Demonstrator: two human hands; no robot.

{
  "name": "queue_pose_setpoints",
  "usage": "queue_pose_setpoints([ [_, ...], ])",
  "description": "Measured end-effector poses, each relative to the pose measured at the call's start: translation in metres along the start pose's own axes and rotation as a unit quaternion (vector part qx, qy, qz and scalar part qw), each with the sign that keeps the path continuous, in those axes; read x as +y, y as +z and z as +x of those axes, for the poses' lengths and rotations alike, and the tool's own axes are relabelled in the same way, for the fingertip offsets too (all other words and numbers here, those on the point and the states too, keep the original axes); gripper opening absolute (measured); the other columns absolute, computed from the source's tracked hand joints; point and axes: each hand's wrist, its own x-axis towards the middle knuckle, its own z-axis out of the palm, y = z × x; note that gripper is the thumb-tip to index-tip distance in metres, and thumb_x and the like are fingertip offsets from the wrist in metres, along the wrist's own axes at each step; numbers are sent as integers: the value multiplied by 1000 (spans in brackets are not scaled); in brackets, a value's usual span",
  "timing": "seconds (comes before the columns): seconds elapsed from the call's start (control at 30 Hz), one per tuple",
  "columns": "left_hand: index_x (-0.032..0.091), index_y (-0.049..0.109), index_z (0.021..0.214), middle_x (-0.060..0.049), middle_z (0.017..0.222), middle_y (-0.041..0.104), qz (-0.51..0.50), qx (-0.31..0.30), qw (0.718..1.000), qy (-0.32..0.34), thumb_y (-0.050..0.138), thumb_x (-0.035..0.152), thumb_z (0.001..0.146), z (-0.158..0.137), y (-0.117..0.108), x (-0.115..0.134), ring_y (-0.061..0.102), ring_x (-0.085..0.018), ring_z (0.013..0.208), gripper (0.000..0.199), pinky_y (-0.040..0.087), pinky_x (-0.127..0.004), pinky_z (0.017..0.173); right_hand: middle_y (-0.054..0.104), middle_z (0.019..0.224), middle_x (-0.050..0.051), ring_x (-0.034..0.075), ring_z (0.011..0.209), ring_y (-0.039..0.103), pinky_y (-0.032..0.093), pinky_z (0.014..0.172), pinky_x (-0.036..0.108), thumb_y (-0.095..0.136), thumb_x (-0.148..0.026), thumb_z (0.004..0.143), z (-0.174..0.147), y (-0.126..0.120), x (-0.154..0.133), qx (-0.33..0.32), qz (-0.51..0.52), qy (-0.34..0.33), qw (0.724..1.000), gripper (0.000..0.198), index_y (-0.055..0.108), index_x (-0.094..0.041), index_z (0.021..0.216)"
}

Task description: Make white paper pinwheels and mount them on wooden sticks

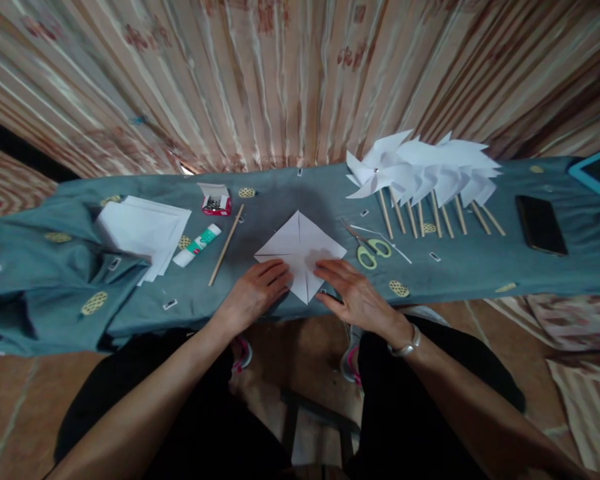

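A white paper square lies turned like a diamond on the cloth in front of me. Dark lines, which look like cuts, run inward from its top, left and bottom corners. My left hand rests its outstretched fingers flat on the lower left side of the paper. On the lower right side lie the fingertips of my right hand, its thumb spread apart near the edge. Scissors with green handles lie just right of the paper, beside a thin white paper strip. A wooden stick is to its left.
Several white paper pinwheels on sticks overlap at the back right. A black phone and a blue-framed device lie farther right. Leftward are a glue stick, an opened small box of metal pins and stacked white paper sheets.
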Motion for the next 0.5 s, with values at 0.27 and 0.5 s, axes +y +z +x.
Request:
queue_pose_setpoints([
  [0.27, 18, 69, 108, -12, 114, 71, -70, 7, 997, -35, 51, 20, 94, 4, -3, 1, 63, -27, 115, 23, 54, -47, 96, 61, 131, 15, 30, 126, 53, 44, 107, 55, 62, -32, 88, -1, -4, 0, -3, 26, 11, 1000, 40, 60, -19, 126],
  [0.5, 18, 73, 91, -10, 97, 72, -150, 50, 980, -122, 56, 24, 91, 15, -6, 3, 65, -23, 95, 18, 54, -41, 86, 63, 127, 13, 30, 123, 55, 45, 107, 52, 62, -32, 89, 2, -2, 0, 3, 19, 22, 1000, 35, 61, -19, 122],
])
